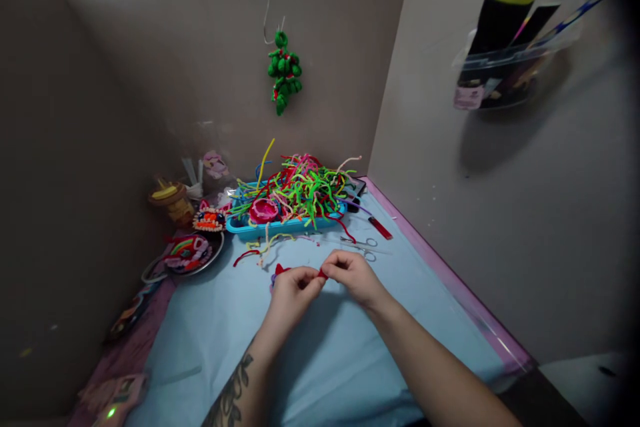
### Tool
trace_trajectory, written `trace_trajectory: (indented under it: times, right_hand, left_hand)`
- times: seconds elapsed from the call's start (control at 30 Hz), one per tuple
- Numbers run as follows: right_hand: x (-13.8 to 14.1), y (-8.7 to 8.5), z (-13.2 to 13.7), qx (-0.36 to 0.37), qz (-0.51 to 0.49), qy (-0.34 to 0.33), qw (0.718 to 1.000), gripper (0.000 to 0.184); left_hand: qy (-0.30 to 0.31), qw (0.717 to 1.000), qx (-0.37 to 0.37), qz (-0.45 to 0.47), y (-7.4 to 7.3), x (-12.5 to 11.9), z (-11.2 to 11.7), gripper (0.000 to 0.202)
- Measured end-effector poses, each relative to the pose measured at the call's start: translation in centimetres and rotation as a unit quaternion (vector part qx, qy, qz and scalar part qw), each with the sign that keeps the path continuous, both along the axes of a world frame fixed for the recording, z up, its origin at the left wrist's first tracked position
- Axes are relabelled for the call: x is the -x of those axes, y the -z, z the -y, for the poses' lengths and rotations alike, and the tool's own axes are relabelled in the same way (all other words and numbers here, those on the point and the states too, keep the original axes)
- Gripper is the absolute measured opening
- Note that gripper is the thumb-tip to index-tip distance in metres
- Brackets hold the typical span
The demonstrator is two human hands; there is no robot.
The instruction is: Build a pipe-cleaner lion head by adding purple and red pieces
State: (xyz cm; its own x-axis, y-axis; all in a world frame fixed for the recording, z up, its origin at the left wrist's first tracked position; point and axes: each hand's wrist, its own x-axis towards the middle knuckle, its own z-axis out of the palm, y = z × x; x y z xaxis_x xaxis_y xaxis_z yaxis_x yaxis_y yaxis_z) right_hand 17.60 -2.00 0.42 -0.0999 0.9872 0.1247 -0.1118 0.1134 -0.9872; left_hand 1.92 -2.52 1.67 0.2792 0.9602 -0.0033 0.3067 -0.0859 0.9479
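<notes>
Above the blue cloth, my left hand (294,295) and my right hand (353,276) meet, fingertips almost touching. Both pinch a small red pipe cleaner piece (323,273), mostly covered by the fingers. Just past the left hand, a red and purple fuzzy shape (279,271) shows in part; whether it is joined to the red piece I cannot tell. Loose red and yellow pipe cleaner lengths (255,252) lie farther back. Silver scissors (369,247) rest on the cloth beyond my right hand.
A blue tray (245,230) heaped with colourful pipe cleaners stands at the back. Near it lies a red lighter-like object (381,227). At left are a metal plate (220,248) with fuzzy crafts and a glue gun (117,400) with a green light. Grey partitions (200,53) enclose the table.
</notes>
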Motion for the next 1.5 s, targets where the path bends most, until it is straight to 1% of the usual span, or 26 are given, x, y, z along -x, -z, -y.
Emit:
trace_trajectory:
  times: [0.1, 0.17, 0.27, 0.4, 0.5, 0.63, 0.7, 0.77, 0.87, 0.93, 0.97, 1.03, 1.1, 1.17, 1.23, 1.33, 1.5]
  right_hand:
    - [-0.2, -0.1, 0.0, -0.029, 0.063, 0.02, 0.997, 0.012]
    - [-0.3, -0.1, 0.0, -0.049, 0.099, 0.025, 0.994, 0.01]
    - [-0.2, 0.0, 0.1, -0.073, 0.152, 0.035, 0.985, 0.009]
    - [0.0, 0.1, 0.0, -0.083, 0.204, 0.06, 0.974, 0.01]
    - [0.3, 0.3, 0.0, -0.067, 0.173, 0.08, 0.979, 0.011]
    - [0.9, 0.8, 0.1, -0.033, 0.081, 0.091, 0.992, 0.011]
    - [1.3, 1.1, 0.2, -0.035, 0.046, 0.096, 0.994, 0.011]
    - [1.7, 1.5, 0.2, -0.033, 0.01, 0.109, 0.993, 0.012]
    - [2.1, 1.8, 0.1, 0.001, -0.058, 0.11, 0.992, 0.016]
    - [2.2, 1.8, 0.1, 0.02, -0.092, 0.089, 0.992, 0.019]
    - [2.2, 1.8, 0.1, 0.027, -0.108, 0.074, 0.991, 0.02]
    - [2.1, 1.7, 0.1, 0.048, -0.151, 0.04, 0.987, 0.021]
    - [1.9, 1.6, 0.2, 0.082, -0.205, 0.008, 0.975, 0.027]
    - [1.6, 1.5, 0.2, 0.113, -0.244, -0.017, 0.963, 0.03]
    - [1.5, 1.4, 0.1, 0.128, -0.264, -0.034, 0.955, 0.029]
    - [1.2, 1.4, 0.1, 0.125, -0.274, -0.05, 0.952, 0.027]
    - [1.2, 1.3, 0.1, 0.086, -0.243, -0.051, 0.965, 0.026]
  left_hand:
    - [0.013, 0.998, -0.059, -0.021, 0.2, 0.1, -0.1, 0.022]
    - [0.016, 0.996, -0.078, -0.032, 0.3, 0.3, -0.1, 0.023]
    - [-0.006, 0.994, -0.096, -0.06, 0.5, 0.5, -0.1, 0.024]
    - [-0.031, 0.985, -0.146, -0.092, 0.5, 0.7, -0.1, 0.02]
    - [-0.028, 0.984, -0.155, -0.086, 0.5, 0.5, -0.1, 0.017]
    - [-0.047, 0.986, -0.14, -0.072, 0.8, 0.1, 0.1, 0.019]
    - [-0.057, 0.986, -0.137, -0.075, 0.9, -0.1, 0.1, 0.02]
    - [-0.053, 0.985, -0.142, -0.081, 0.9, -0.2, 0.2, 0.02]
    - [-0.042, 0.986, -0.15, -0.065, 0.8, -0.3, 0.1, 0.021]
    - [-0.039, 0.991, -0.119, -0.038, 0.6, -0.2, 0.0, 0.022]
    - [-0.034, 0.996, -0.083, -0.019, 0.5, -0.2, -0.1, 0.024]
    - [-0.02, 0.999, 0.013, 0.037, 0.4, 0.0, -0.2, 0.027]
    - [-0.003, 0.99, 0.097, 0.105, 0.3, 0.1, -0.2, 0.029]
    - [0.011, 0.977, 0.139, 0.159, 0.3, 0.1, -0.2, 0.03]
    - [0.021, 0.969, 0.159, 0.187, 0.2, 0.1, -0.2, 0.029]
    - [0.023, 0.965, 0.173, 0.197, 0.1, 0.0, -0.1, 0.028]
    - [0.018, 0.969, 0.165, 0.184, 0.0, -0.2, 0.1, 0.03]
